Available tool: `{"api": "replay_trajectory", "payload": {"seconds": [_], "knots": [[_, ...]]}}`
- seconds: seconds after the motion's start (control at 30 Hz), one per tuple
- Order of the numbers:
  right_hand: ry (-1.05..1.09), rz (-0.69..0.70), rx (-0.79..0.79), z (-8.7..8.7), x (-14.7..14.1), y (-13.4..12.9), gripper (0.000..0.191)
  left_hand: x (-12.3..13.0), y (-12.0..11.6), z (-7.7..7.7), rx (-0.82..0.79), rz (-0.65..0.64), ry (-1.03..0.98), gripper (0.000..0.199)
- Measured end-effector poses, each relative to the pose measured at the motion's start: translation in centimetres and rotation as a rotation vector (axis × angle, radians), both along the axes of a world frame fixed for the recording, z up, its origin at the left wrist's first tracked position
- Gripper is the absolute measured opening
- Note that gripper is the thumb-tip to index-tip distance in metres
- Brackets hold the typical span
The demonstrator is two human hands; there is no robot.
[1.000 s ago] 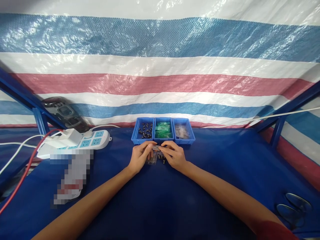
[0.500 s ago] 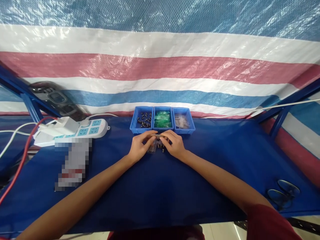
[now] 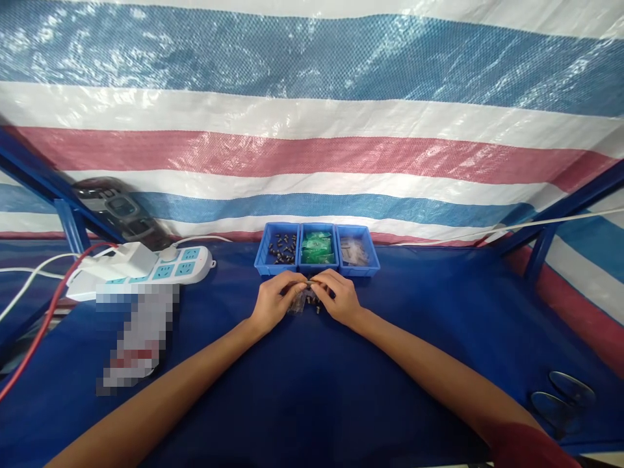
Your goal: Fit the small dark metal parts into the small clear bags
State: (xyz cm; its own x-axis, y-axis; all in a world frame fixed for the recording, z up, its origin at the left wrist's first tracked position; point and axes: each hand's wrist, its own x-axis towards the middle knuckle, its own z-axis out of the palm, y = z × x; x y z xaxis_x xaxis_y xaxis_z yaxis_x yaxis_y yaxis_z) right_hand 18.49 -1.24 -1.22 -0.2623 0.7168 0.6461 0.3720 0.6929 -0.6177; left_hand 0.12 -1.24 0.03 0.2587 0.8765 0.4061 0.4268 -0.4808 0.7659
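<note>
My left hand and my right hand meet fingertip to fingertip just in front of the blue bins. Both are closed in a pinch on a small thin grey piece, mostly hidden by the fingers and too small to name. Below the left fingers lies a clear plastic bag on the blue table. Several small dark and brassy screw-like parts rest under the right fingers, partly covered.
Three blue bins stand behind the hands: dark screw-like parts in the left bin, green packets in the middle, clear bags in the right. At left are a power strip and a blurred-out object; at right, eyeglasses.
The camera has tilted up slightly, so the whole scene sits lower. Both hands keep their pinch in the same place, with slight finger movement.
</note>
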Motion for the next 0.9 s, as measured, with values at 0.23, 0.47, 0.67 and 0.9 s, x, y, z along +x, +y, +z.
{"api": "replay_trajectory", "payload": {"seconds": [0.23, 0.47, 0.67, 0.9], "knots": [[0.016, -0.019, 0.042, 0.1, -0.1, 0.0, 0.017, 0.0, 0.0, 0.3, -0.068, -0.011, 0.024, 0.025], [0.065, -0.063, 0.111, 0.2, -0.3, -0.1, 0.012, 0.2, 0.0, 0.7, -0.113, -0.012, 0.067, 0.026], [0.088, -0.051, 0.053, -0.1, -0.2, -0.2, 0.013, 0.1, 0.1, 0.2, -0.013, -0.001, -0.011, 0.021], [0.002, 0.000, 0.061, 0.0, -0.2, 0.0, 0.016, 0.1, -0.2, -0.2, 0.016, 0.014, -0.062, 0.026]]}}
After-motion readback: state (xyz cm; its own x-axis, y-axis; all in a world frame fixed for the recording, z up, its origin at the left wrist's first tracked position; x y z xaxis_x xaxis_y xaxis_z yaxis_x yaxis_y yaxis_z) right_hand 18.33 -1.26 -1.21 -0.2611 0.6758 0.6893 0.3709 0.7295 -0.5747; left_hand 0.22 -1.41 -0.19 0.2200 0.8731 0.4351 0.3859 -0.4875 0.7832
